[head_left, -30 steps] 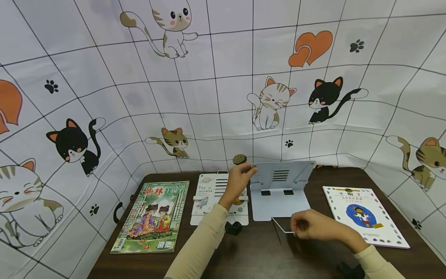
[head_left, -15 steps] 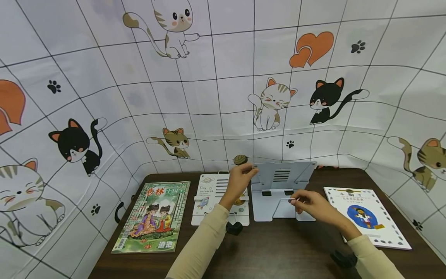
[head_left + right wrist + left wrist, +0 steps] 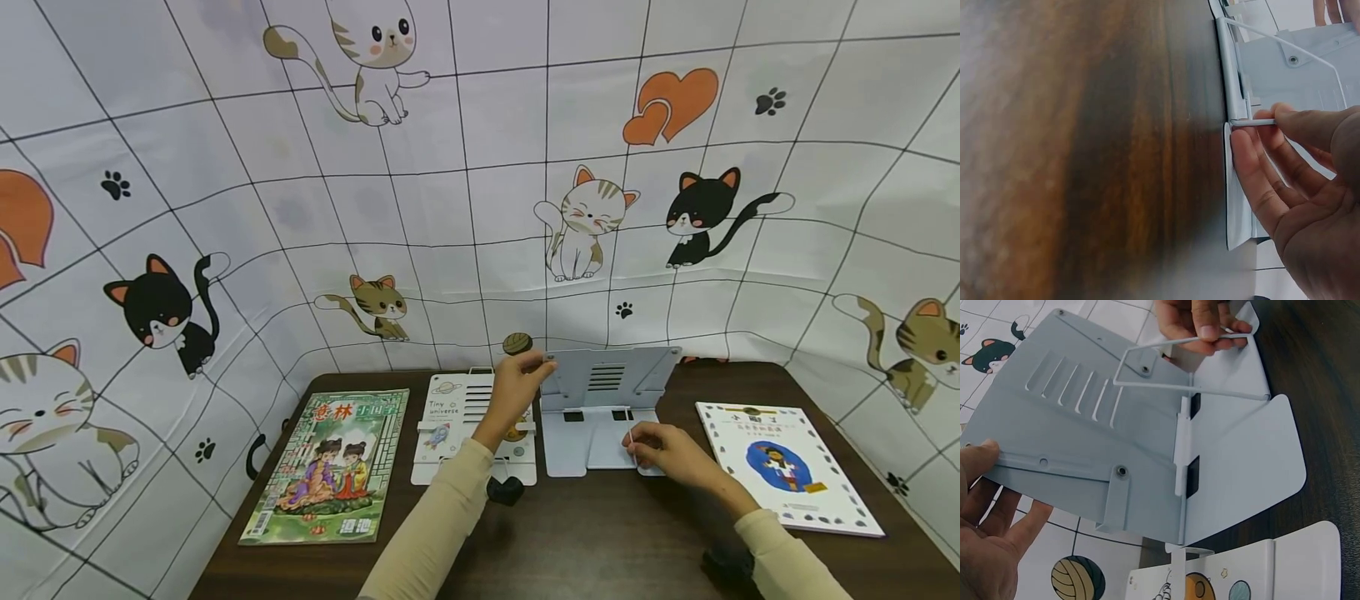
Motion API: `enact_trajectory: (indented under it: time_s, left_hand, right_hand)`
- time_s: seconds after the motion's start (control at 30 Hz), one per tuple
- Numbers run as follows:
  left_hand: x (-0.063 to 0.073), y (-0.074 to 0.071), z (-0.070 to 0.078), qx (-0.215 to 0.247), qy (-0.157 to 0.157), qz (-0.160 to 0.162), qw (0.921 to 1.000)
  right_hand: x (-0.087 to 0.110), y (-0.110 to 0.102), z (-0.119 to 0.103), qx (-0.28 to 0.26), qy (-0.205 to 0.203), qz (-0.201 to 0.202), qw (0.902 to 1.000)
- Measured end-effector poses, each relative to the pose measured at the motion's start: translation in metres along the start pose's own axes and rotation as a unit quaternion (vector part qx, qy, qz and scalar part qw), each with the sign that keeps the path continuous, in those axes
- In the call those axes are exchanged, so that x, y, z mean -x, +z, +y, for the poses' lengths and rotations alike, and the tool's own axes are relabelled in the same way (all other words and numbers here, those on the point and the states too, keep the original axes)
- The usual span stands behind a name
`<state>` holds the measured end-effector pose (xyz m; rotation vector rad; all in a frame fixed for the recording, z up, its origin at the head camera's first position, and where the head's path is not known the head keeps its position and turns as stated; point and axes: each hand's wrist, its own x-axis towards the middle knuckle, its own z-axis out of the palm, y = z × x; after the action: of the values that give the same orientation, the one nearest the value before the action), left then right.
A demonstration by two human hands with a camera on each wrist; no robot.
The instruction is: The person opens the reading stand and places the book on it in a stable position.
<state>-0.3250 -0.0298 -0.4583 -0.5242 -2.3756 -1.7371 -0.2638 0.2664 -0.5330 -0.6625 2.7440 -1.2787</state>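
A pale grey metal stand (image 3: 596, 412) sits near the back of the desk (image 3: 555, 542), its base plate (image 3: 562, 446) flat on the surface and its slotted back plate (image 3: 641, 375) raised at a steep tilt behind it. A thin wire bracket (image 3: 1191, 390), bent into a squared loop, reaches up from the front edge of the base, apart from the back plate. The right hand (image 3: 671, 454) pinches the side of this bracket between thumb and fingers, low over the right part of the base. The left hand (image 3: 516, 387) grips the upper left corner of the back plate, thumb on its near face and the other fingers somewhat spread beyond its edge. Just left of the metal stand lies a white stand (image 3: 442, 417) printed with "Tiny universe", a rocket and a planet, partly covered by the left forearm. Further left is a magazine (image 3: 326, 471) with two cartoon figures on a green cover; to the right, past the right hand, lies a white book (image 3: 783, 467) with a blue oval picture. Both sleeves are cream. Behind the desk hangs a white gridded cloth (image 3: 487, 208) printed with cats, hearts and paw prints.
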Motion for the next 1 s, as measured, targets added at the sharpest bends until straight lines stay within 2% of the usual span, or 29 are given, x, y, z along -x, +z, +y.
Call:
enact_trajectory:
  time_s: [0.3,0.43,0.6,0.77,1.0]
  left_hand:
    - [0.004,0.001,0.000,-0.015,0.028,-0.001,0.9995]
    - [0.010,0.001,0.000,-0.003,0.031,-0.007,0.9995]
    - [0.015,0.003,0.000,0.014,0.026,-0.017,0.9994]
    - [0.017,0.004,-0.003,0.009,0.015,-0.020,0.9996]
    - [0.025,0.002,-0.004,0.020,0.013,-0.037,0.9990]
  right_hand:
    - [-0.004,0.000,-0.004,-0.018,0.016,0.010,0.9996]
    - [-0.006,-0.001,-0.003,-0.028,0.022,0.024,0.9991]
    - [-0.008,-0.002,-0.003,-0.037,0.042,0.041,0.9976]
    - [-0.010,-0.002,-0.002,-0.040,0.066,0.042,0.9961]
    - [-0.010,-0.001,-0.001,-0.047,0.072,0.040,0.9955]
